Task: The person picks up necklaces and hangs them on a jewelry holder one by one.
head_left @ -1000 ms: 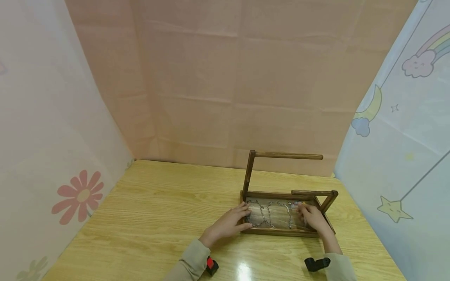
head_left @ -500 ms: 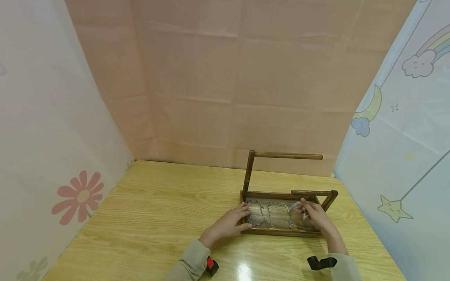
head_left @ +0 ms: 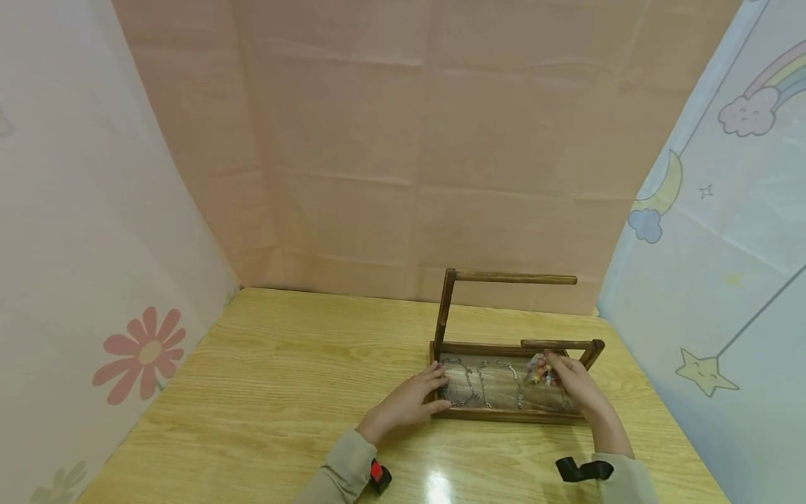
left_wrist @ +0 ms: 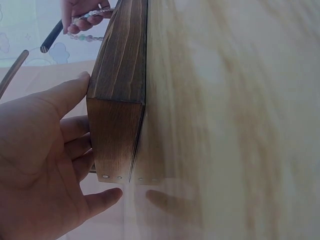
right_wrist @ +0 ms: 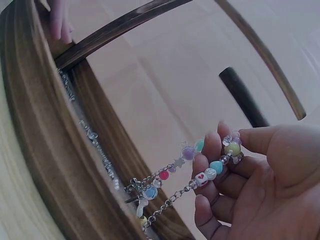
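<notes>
My right hand (head_left: pixel 578 386) pinches a beaded chain bracelet (right_wrist: pixel 202 178) between thumb and fingers, over the right part of a dark wooden tray (head_left: pixel 504 416). Pastel beads, a heart cube and silver links show in the right wrist view; the bracelet's lower end hangs toward the tray. At the tray's left end rests my left hand (head_left: pixel 409 399), its fingers lying loosely over the end wall (left_wrist: pixel 115 135). Inside the tray lie a dark silver chain (head_left: pixel 469 381) at the left and another silver chain (head_left: pixel 519 392) near the middle.
Two L-shaped wooden bars rise from the tray: a tall stand (head_left: pixel 446 308) at the left and a lower stand (head_left: pixel 560 344) at the right, above the right hand. The light wood table (head_left: pixel 302 350) stretches to the left. Patterned cloth (head_left: pixel 699 280) hangs at both sides.
My right hand has lifted slightly and moved right, and more of the colourful beaded bracelet shows in it. The left hand stays in place on the tray.
</notes>
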Action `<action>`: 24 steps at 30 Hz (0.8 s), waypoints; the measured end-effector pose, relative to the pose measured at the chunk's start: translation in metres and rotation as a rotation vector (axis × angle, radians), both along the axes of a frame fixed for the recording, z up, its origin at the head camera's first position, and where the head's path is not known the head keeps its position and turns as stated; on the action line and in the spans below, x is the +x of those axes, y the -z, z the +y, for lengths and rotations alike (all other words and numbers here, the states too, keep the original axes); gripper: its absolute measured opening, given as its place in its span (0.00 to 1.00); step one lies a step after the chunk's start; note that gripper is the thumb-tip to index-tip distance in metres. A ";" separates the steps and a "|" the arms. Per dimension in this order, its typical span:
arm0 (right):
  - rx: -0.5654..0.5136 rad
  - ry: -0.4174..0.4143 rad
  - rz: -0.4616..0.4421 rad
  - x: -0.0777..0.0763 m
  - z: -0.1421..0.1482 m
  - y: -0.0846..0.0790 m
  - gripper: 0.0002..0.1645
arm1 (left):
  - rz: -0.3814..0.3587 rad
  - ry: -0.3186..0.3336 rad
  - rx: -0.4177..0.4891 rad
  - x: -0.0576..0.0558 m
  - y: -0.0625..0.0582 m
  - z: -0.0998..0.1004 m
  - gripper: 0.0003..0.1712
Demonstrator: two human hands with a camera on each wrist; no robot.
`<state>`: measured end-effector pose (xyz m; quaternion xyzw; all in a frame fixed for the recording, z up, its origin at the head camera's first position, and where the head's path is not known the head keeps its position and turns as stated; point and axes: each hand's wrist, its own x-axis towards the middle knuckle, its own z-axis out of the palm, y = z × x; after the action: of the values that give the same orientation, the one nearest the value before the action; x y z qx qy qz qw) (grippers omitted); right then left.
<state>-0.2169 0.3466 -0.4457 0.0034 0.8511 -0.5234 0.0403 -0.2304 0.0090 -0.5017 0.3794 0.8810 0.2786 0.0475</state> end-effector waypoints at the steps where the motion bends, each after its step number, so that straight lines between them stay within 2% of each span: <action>1: -0.013 -0.004 0.009 0.001 0.000 -0.001 0.33 | -0.001 0.000 -0.001 0.000 0.000 0.000 0.35; 5: -0.038 -0.017 0.025 0.003 -0.002 -0.006 0.32 | 0.005 0.002 0.001 -0.001 0.002 0.000 0.35; 13: 0.025 -0.045 0.017 0.006 -0.003 -0.012 0.34 | -0.004 0.005 0.006 -0.001 0.002 0.000 0.35; 24: 0.031 -0.075 0.046 0.009 -0.002 -0.018 0.33 | -0.005 0.003 0.013 0.000 0.002 0.000 0.35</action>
<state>-0.2076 0.3451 -0.4280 -0.0399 0.8594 -0.5081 0.0402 -0.2307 0.0092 -0.5040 0.3802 0.8786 0.2851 0.0477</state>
